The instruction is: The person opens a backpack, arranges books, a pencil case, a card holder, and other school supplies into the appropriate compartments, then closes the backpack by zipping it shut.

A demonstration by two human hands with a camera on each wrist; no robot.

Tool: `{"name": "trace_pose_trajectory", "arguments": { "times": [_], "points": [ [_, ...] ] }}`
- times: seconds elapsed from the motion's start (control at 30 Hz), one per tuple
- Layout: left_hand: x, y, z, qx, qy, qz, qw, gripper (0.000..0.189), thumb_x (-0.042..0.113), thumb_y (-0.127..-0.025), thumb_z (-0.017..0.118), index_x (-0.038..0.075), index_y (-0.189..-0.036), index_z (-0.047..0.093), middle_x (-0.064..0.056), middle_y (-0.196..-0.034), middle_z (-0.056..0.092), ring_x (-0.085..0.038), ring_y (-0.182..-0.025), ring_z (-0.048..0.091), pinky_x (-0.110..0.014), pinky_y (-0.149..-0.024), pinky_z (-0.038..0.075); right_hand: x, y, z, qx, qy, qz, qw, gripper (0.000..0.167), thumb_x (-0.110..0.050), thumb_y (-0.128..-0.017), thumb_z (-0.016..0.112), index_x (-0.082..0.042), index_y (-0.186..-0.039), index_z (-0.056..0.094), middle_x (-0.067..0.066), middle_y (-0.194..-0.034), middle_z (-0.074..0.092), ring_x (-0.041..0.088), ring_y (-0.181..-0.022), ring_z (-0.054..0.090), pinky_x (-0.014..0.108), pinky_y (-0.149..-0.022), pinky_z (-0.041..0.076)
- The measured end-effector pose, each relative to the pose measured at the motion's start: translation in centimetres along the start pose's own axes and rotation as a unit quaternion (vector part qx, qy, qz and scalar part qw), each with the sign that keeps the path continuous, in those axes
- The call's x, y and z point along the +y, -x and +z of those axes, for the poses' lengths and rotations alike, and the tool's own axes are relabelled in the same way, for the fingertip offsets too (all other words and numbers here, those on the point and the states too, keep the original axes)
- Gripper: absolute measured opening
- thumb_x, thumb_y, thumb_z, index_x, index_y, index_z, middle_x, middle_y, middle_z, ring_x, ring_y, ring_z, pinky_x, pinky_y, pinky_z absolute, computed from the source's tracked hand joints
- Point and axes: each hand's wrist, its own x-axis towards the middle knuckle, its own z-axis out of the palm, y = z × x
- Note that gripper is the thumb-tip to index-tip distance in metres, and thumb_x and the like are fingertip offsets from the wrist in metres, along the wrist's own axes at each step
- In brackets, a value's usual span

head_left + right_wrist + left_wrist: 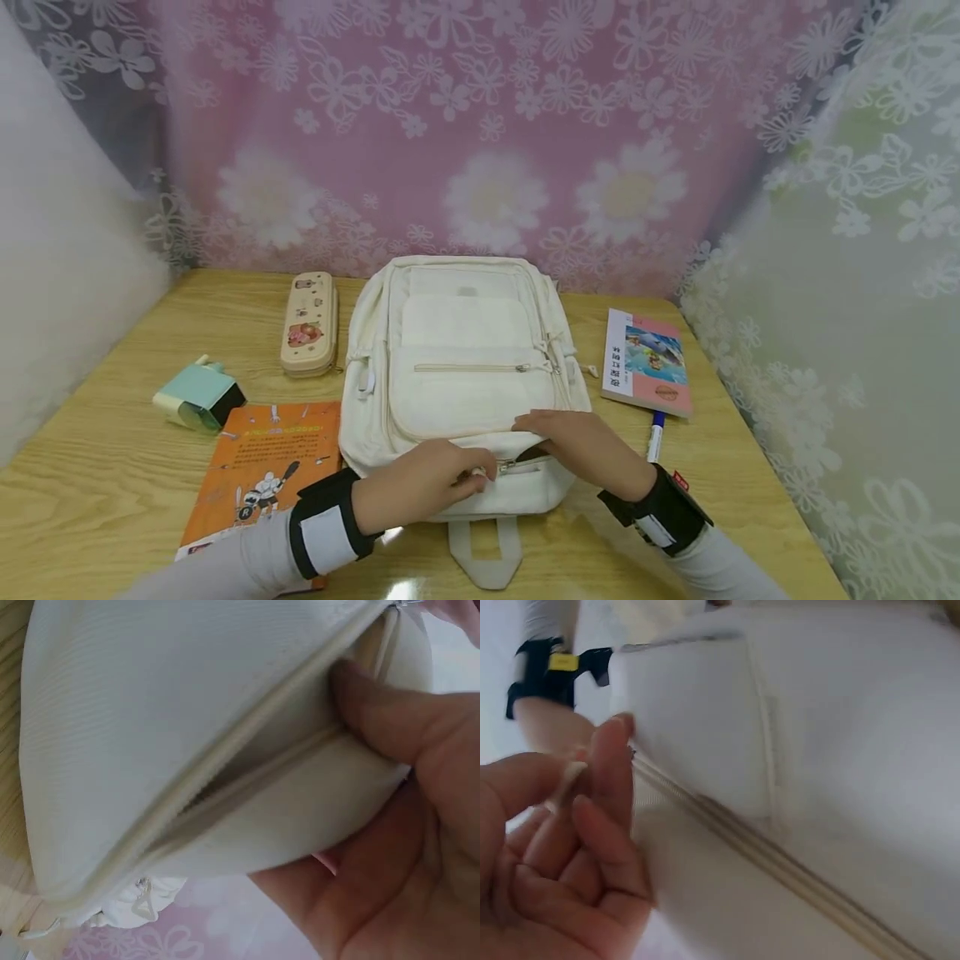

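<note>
A cream backpack [465, 312] lies flat on the wooden table, its carry handle [486, 575] towards me. Along its near end runs a zip [519, 465], partly undone on the right side. My left hand [427, 483] pinches the zip's pull tab [571, 780] between thumb and fingers. The right hand [592, 450] grips the fabric edge of the opening [277, 754]. In the right wrist view its thumb reaches inside the gap, while the other fingers press the outside of the cloth. The inside of the bag is mostly hidden.
Left of the bag lie a decorated pencil case [307, 325], a teal and cream pencil sharpener [198, 392] and an orange book [270, 467], partly under my left forearm. To the right are a pink-covered book [648, 362] and a blue-capped marker [657, 437]. A floral curtain [480, 150] hangs behind.
</note>
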Motion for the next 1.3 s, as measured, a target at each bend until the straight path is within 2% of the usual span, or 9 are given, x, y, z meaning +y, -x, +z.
{"name": "trace_pose_trajectory", "arguments": {
  "times": [0.13, 0.3, 0.5, 0.73, 0.97, 1.1, 1.2, 1.27, 1.3],
  "points": [
    [-0.5, 1.7, -1.4, 0.001, 0.030, -0.039, 0.9988, 0.011, 0.016, -0.092, 0.059, 0.014, -0.103, 0.061, 0.006, -0.074, 0.063, 0.004, -0.058, 0.045, -0.015, -0.054, 0.041, -0.3, 0.2, -0.3, 0.026, 0.012, 0.016, 0.9995, 0.035, -0.006, -0.085, 0.065, -0.018, -0.118, 0.063, 0.002, -0.114, 0.068, 0.017, -0.105, 0.064, 0.032, -0.083, 0.053],
    [-2.6, 4.7, -4.5, -0.041, 0.051, -0.070, 0.9954, 0.007, 0.013, -0.090, 0.061, 0.015, -0.096, 0.065, 0.009, -0.077, 0.065, 0.005, -0.062, 0.051, -0.017, -0.056, 0.043, -0.5, 0.6, -0.7, 0.067, 0.007, 0.041, 0.9969, 0.033, 0.001, -0.084, 0.064, -0.014, -0.114, 0.064, 0.002, -0.107, 0.069, 0.018, -0.096, 0.067, 0.031, -0.079, 0.054],
    [-7.1, 7.5, -8.9, -0.084, 0.022, -0.127, 0.9881, 0.007, 0.017, -0.089, 0.062, 0.021, -0.093, 0.066, 0.010, -0.077, 0.063, 0.000, -0.057, 0.050, -0.021, -0.054, 0.043, -0.3, 0.3, -1.4, 0.118, -0.035, 0.066, 0.9902, 0.033, 0.008, -0.084, 0.060, -0.012, -0.109, 0.066, 0.003, -0.106, 0.070, 0.020, -0.099, 0.066, 0.032, -0.081, 0.054],
    [-12.6, 8.2, -12.5, -0.103, 0.035, -0.165, 0.9802, 0.015, 0.019, -0.091, 0.059, 0.013, -0.100, 0.069, 0.002, -0.078, 0.070, -0.012, -0.065, 0.063, -0.027, -0.059, 0.050, -0.1, -0.9, -1.7, 0.146, -0.066, 0.038, 0.9863, 0.030, 0.006, -0.087, 0.058, -0.010, -0.110, 0.066, 0.005, -0.109, 0.069, 0.020, -0.102, 0.066, 0.032, -0.083, 0.054],
    [-16.9, 6.6, -13.4, -0.036, -0.056, -0.163, 0.9843, 0.016, 0.013, -0.092, 0.057, 0.008, -0.098, 0.071, 0.004, -0.078, 0.068, -0.007, -0.063, 0.060, -0.026, -0.060, 0.050, 0.2, -0.6, -2.3, 0.157, -0.071, 0.050, 0.9838, 0.032, 0.009, -0.086, 0.056, -0.010, -0.109, 0.067, 0.007, -0.107, 0.070, 0.022, -0.101, 0.066, 0.034, -0.083, 0.054],
    [-18.6, 4.2, -12.5, 0.035, -0.145, -0.183, 0.9718, 0.014, 0.012, -0.091, 0.058, 0.011, -0.094, 0.071, -0.002, -0.081, 0.068, -0.011, -0.065, 0.057, -0.030, -0.059, 0.046, 0.4, -0.2, -2.4, 0.164, -0.078, 0.048, 0.9823, 0.031, 0.008, -0.087, 0.055, -0.010, -0.110, 0.067, 0.007, -0.108, 0.069, 0.023, -0.102, 0.065, 0.035, -0.084, 0.053],
    [-18.7, 2.8, -11.8, 0.085, -0.191, -0.208, 0.9555, 0.013, 0.012, -0.091, 0.057, 0.009, -0.094, 0.070, -0.007, -0.086, 0.069, -0.015, -0.067, 0.059, -0.034, -0.059, 0.047, 0.6, 0.0, -2.3, 0.171, -0.082, 0.050, 0.9805, 0.032, 0.008, -0.087, 0.056, -0.010, -0.110, 0.067, 0.007, -0.109, 0.069, 0.023, -0.103, 0.065, 0.035, -0.085, 0.053],
    [-17.8, 2.2, -11.4, 0.114, -0.191, -0.206, 0.9530, 0.017, 0.015, -0.093, 0.056, 0.005, -0.100, 0.067, -0.012, -0.094, 0.069, -0.021, -0.073, 0.063, -0.038, -0.063, 0.050, 0.7, 0.2, -2.2, 0.176, -0.086, 0.055, 0.9791, 0.032, 0.009, -0.086, 0.056, -0.010, -0.110, 0.067, 0.007, -0.109, 0.069, 0.023, -0.103, 0.065, 0.035, -0.085, 0.053],
    [-17.0, 2.0, -11.3, 0.124, -0.176, -0.198, 0.9563, 0.021, 0.019, -0.094, 0.055, 0.005, -0.106, 0.065, -0.014, -0.100, 0.068, -0.024, -0.080, 0.064, -0.040, -0.068, 0.051, 0.7, 0.3, -2.1, 0.178, -0.088, 0.057, 0.9785, 0.031, 0.008, -0.086, 0.057, -0.010, -0.109, 0.067, 0.007, -0.108, 0.069, 0.023, -0.102, 0.065, 0.035, -0.084, 0.053]
  ]
}}
